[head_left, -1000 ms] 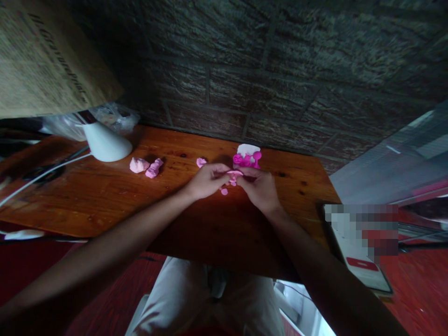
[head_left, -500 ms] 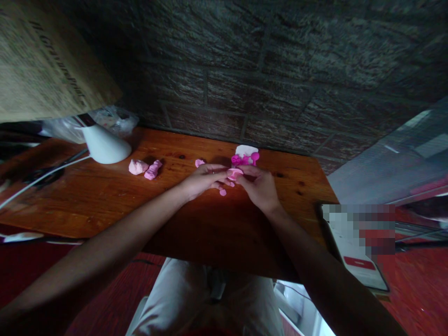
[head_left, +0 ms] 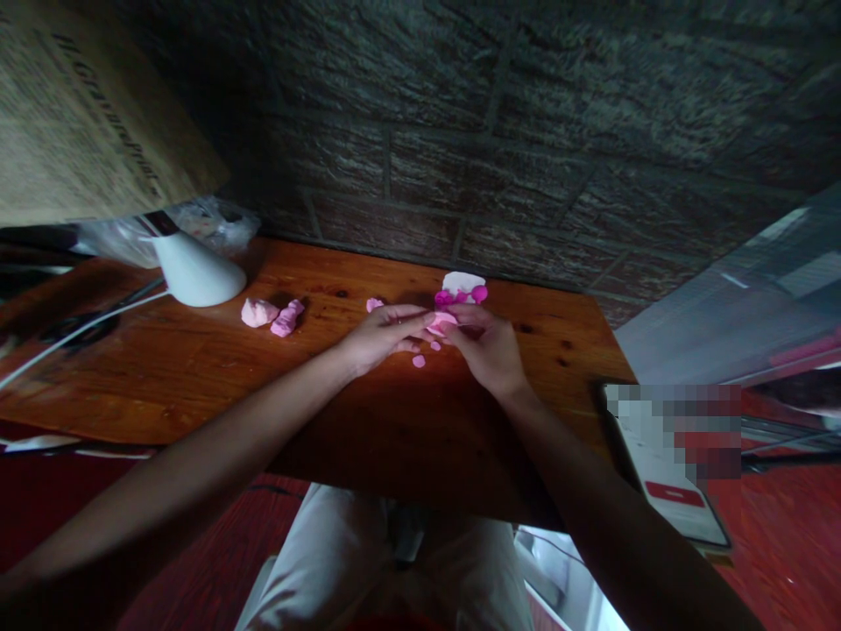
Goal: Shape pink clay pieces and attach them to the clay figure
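The left hand [head_left: 378, 340] and right hand [head_left: 494, 346] meet over the wooden worktop [head_left: 552, 320], toward its far edge and right of its middle. Between their fingertips is a thin, rounded pink disc [head_left: 442, 323]. The right thumb and fingers are closed on it in a pinch. The left fingers reach its near side, partly spread; whether they grip it or only steady it cannot be told. Compared with a second ago, the left fingers are less curled and the disc shows more of its broad face, so it has been turned in the fingers.

Two small flattened pink bits [head_left: 419, 361] lie just below the hands, apart from each other. A crumpled pink lump [head_left: 374, 304] sits beyond the left hand. Farther left, a pale pink lump [head_left: 258, 313] and a deeper pink, ridged lump [head_left: 287, 318] lie side by side, both matte and doughy-looking. Behind the right hand, smooth magenta pieces [head_left: 479, 295], one round-ended, lie against a white piece [head_left: 463, 282] near the far edge. A smooth white lamp base [head_left: 201, 273] stands near the far left corner.
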The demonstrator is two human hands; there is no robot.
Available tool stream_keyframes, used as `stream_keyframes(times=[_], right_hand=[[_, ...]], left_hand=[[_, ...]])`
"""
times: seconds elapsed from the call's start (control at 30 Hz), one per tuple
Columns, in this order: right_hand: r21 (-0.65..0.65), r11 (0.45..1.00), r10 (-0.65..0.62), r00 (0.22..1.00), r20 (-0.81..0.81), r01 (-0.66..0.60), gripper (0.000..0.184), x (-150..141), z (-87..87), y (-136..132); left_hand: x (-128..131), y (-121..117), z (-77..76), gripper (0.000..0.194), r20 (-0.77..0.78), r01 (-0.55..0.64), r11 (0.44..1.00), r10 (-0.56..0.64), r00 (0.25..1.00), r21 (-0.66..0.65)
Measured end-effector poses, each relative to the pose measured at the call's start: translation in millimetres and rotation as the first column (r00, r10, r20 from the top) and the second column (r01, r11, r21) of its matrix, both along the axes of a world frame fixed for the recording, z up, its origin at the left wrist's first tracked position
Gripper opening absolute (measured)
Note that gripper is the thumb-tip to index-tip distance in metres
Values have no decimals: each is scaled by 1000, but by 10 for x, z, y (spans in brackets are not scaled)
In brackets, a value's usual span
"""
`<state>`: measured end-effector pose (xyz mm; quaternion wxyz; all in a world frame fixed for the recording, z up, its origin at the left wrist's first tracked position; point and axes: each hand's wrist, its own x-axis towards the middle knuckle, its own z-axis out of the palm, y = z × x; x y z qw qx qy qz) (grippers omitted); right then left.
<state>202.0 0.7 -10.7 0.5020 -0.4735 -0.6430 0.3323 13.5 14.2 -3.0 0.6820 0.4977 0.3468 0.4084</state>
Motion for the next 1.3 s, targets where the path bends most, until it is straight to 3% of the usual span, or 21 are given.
stream_keyframes(times=[0.17, 0.23, 0.33, 0.43, 0.5, 0.6, 0.87, 1.2, 1.3], right_hand=[[157, 974, -172, 985, 29, 165, 16, -17, 71, -72], [181, 973, -154, 987, 34, 146, 15, -46, 105, -127], [61, 998, -28, 999, -34, 30, 22, -124, 126, -193], [-96, 991, 64, 969, -238, -89, 47, -202, 127, -210], [-174, 971, 93, 930, -356, -164, 66, -222, 125, -194], [-256, 947, 67, 898, -435, -194, 79, -189, 112, -149], [-316, 938, -49, 851, -523, -140, 65, -77, 83, -65], [-339, 906, -36, 753, -657, -252, 37, -92, 174, -109], [-376, 885, -102, 671, -734, -276, 27, -71, 221, -92]], left_hand=[[6, 23, -11, 35, -11, -126, 992, 126, 992, -12], [11, 22, -14, 38, -23, -170, 985, 171, 985, 26], [34, 4, -25, 45, -48, -256, 950, 268, 962, 176], [59, -37, -35, 43, -74, -317, 843, 384, 920, 436], [65, -70, -34, 38, -117, -295, 762, 433, 894, 576], [61, -111, -18, 40, -205, -199, 708, 441, 873, 677], [50, -127, 0, 40, -290, 4, 562, 420, 860, 827], [53, -156, -9, 44, -278, 24, 610, 325, 904, 792], [51, -120, 16, 47, -220, -29, 676, 279, 935, 736]])
